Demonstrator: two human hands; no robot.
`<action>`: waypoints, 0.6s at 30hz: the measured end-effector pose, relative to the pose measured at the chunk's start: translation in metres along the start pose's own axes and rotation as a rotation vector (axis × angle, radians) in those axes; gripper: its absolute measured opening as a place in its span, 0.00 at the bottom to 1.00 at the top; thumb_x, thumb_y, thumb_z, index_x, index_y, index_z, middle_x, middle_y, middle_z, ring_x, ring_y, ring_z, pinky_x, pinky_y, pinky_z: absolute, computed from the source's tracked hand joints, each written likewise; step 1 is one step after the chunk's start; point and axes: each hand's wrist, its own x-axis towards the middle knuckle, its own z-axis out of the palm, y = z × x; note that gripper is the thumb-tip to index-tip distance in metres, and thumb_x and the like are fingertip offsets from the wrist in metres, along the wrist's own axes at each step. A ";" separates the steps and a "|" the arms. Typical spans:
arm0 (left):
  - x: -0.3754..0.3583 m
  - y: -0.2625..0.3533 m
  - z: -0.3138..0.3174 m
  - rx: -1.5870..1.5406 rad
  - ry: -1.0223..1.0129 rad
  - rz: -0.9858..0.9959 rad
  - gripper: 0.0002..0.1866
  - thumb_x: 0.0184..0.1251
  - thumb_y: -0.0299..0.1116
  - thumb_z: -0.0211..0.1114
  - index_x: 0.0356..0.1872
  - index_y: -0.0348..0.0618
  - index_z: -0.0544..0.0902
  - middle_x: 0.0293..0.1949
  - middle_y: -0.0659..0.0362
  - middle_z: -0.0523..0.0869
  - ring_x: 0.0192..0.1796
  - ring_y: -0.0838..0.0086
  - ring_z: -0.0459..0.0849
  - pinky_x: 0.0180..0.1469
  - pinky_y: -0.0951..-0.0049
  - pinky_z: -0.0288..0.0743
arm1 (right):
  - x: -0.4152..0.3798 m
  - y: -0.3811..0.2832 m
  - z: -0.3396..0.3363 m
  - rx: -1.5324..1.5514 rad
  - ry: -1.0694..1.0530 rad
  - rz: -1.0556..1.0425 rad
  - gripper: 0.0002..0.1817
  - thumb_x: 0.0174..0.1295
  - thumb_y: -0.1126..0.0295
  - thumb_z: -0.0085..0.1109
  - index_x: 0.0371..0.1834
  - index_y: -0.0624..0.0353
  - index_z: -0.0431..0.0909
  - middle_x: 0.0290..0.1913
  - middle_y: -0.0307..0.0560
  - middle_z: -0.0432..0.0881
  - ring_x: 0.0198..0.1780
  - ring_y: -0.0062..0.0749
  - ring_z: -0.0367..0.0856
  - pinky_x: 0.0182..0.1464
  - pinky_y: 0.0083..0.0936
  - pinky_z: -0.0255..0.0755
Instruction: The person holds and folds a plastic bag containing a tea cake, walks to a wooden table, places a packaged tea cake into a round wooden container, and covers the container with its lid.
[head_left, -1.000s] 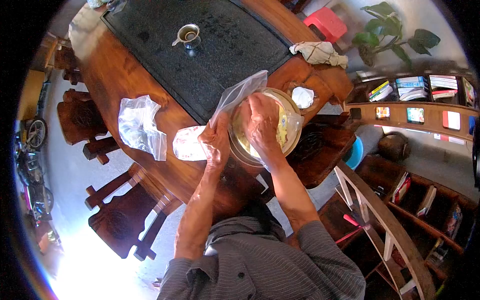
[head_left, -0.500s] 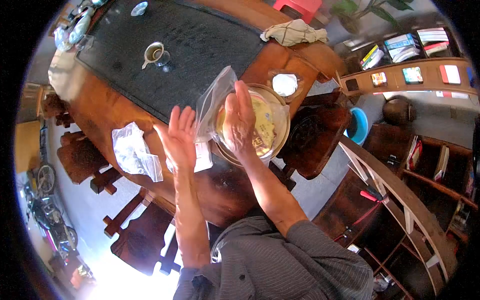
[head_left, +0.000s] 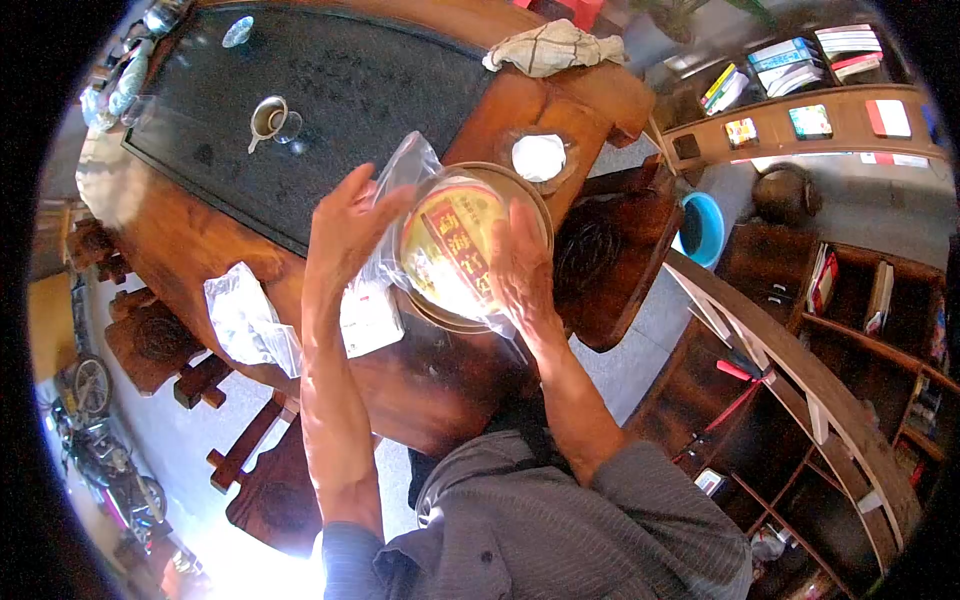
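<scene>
A round disc in a printed yellowish wrapper (head_left: 455, 235), with red bands and characters, lies inside a clear plastic bag (head_left: 408, 160). It rests over a round tan container (head_left: 535, 190) near the table's front edge. My right hand (head_left: 522, 268) lies along the disc's right side with fingers stretched out. At the left, my left hand (head_left: 348, 222) is beside the bag's loose plastic, its fingers apart. Whether those fingers touch the plastic is hard to tell. A white paper packet (head_left: 370, 318) lies on the table under the bag's lower left.
A crumpled plastic bag (head_left: 250, 320) lies on the wooden table (head_left: 400, 390) to the left. A strainer (head_left: 268, 120) and small glass stand on the dark tea tray (head_left: 350, 90). A white cup-like item (head_left: 538, 158) and a checked cloth (head_left: 552, 50) are farther back.
My left hand has risen and turned from palm-up toward the bag. My right hand has moved from over the disc to its right side, exposing more of the printed wrapper. The view has shifted slightly.
</scene>
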 end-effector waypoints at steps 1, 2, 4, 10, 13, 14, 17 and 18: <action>0.006 0.002 0.002 0.159 -0.006 0.069 0.23 0.69 0.44 0.66 0.56 0.36 0.83 0.46 0.53 0.90 0.46 0.71 0.87 0.48 0.68 0.79 | 0.000 0.002 0.004 -0.017 0.012 -0.035 0.18 0.72 0.73 0.51 0.58 0.77 0.71 0.56 0.75 0.76 0.54 0.66 0.78 0.56 0.51 0.74; 0.009 0.005 0.002 0.181 -0.031 0.031 0.23 0.67 0.44 0.66 0.54 0.36 0.85 0.44 0.49 0.90 0.45 0.68 0.88 0.48 0.66 0.80 | -0.002 0.003 0.005 0.027 -0.025 0.064 0.18 0.72 0.73 0.51 0.58 0.77 0.71 0.55 0.75 0.76 0.54 0.66 0.78 0.56 0.51 0.74; 0.014 0.014 -0.001 0.222 -0.081 -0.041 0.21 0.64 0.44 0.67 0.49 0.36 0.87 0.40 0.40 0.89 0.43 0.62 0.90 0.48 0.61 0.80 | 0.007 -0.007 -0.003 0.110 -0.098 0.259 0.19 0.73 0.71 0.50 0.59 0.77 0.71 0.54 0.75 0.76 0.53 0.67 0.78 0.56 0.51 0.73; 0.015 -0.014 -0.012 0.093 0.060 -0.082 0.14 0.64 0.38 0.66 0.34 0.36 0.88 0.24 0.52 0.86 0.26 0.70 0.84 0.32 0.66 0.76 | -0.006 -0.001 0.017 -0.120 0.032 0.142 0.20 0.72 0.63 0.51 0.53 0.74 0.74 0.53 0.70 0.76 0.58 0.69 0.73 0.64 0.53 0.66; 0.006 -0.012 -0.015 -0.136 0.077 -0.159 0.12 0.66 0.36 0.66 0.32 0.36 0.88 0.22 0.61 0.85 0.25 0.78 0.81 0.30 0.75 0.74 | 0.004 -0.007 0.007 -0.176 -0.130 0.155 0.22 0.71 0.61 0.52 0.53 0.74 0.74 0.57 0.71 0.75 0.63 0.70 0.70 0.68 0.55 0.63; 0.005 -0.014 -0.017 -0.173 0.050 -0.155 0.12 0.67 0.37 0.66 0.34 0.37 0.89 0.24 0.62 0.86 0.25 0.79 0.81 0.30 0.76 0.73 | 0.004 -0.008 0.007 -0.181 -0.133 0.162 0.22 0.71 0.60 0.52 0.53 0.74 0.74 0.58 0.72 0.75 0.63 0.70 0.69 0.68 0.55 0.62; 0.003 -0.016 -0.022 -0.296 -0.010 -0.155 0.14 0.69 0.39 0.67 0.41 0.36 0.89 0.29 0.64 0.87 0.29 0.81 0.81 0.32 0.79 0.74 | 0.003 -0.006 0.008 -0.228 -0.094 0.148 0.22 0.69 0.60 0.53 0.50 0.74 0.74 0.60 0.74 0.73 0.64 0.71 0.68 0.69 0.56 0.61; -0.001 -0.013 -0.025 -0.338 -0.016 -0.169 0.17 0.70 0.42 0.67 0.45 0.36 0.88 0.32 0.63 0.88 0.31 0.80 0.82 0.35 0.78 0.75 | 0.002 -0.006 0.009 -0.256 -0.052 0.121 0.22 0.69 0.60 0.54 0.48 0.74 0.73 0.60 0.74 0.73 0.64 0.71 0.69 0.70 0.55 0.61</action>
